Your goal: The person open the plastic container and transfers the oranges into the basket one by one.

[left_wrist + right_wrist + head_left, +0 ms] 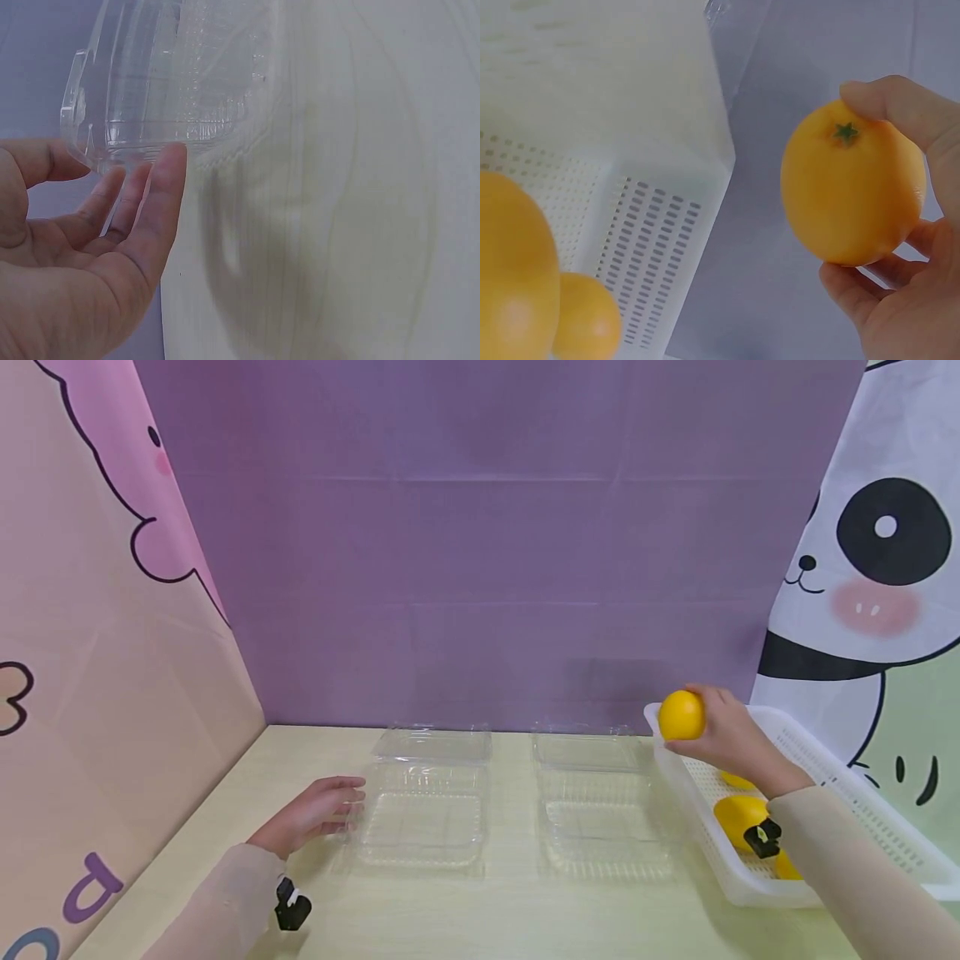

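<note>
My right hand [723, 735] grips an orange [681, 715] between thumb and fingers, raised over the far left corner of a white basket [840, 752]. Seen from the right wrist, the orange [853, 184] shows a green star-shaped stem mark. My left hand [315, 814] is at the left side of a clear plastic clamshell box [423, 827], its fingers loosely extended. From the left wrist, the fingertips [174, 161] are right at the wall of the box [187, 82]. This box lies with its lid folded back.
Another clear clamshell box [607, 835], lid also back, sits between the first box and the basket. More yellow-orange fruit [738, 820] lies in the basket, partly hidden by the right arm. A purple cloth wall [480, 543] stands behind the table [510, 918].
</note>
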The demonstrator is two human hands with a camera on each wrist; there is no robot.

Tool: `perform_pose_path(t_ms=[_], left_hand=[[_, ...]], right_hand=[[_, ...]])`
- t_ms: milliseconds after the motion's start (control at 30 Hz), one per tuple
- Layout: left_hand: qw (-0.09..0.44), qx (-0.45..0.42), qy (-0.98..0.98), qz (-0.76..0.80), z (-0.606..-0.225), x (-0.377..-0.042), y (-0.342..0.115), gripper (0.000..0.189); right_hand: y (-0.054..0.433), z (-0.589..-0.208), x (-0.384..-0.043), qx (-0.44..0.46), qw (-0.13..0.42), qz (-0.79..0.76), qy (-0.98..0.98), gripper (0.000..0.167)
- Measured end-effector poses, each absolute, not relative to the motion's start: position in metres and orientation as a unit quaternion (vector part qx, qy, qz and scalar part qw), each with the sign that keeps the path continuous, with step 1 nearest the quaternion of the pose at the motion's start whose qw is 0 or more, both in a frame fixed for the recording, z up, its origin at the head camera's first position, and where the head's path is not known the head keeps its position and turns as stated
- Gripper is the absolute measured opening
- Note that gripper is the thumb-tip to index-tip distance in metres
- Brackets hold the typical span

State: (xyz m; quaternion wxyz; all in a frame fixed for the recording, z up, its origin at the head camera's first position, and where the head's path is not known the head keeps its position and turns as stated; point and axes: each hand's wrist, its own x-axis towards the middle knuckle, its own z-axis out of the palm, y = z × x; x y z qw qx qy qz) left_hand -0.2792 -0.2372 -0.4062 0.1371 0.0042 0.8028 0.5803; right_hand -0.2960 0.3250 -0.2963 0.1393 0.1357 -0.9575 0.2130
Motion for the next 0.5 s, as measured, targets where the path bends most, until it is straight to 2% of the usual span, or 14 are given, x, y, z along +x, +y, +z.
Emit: perform_pose_path(t_ms=[500], left_hand=[[0.137,0.003,0.804,0.579,-0.408,-0.28,-0.238,0.055]], right_hand=[[0.34,-0.307,-0.302,0.114,0.115,0.205,-0.965,0.088]])
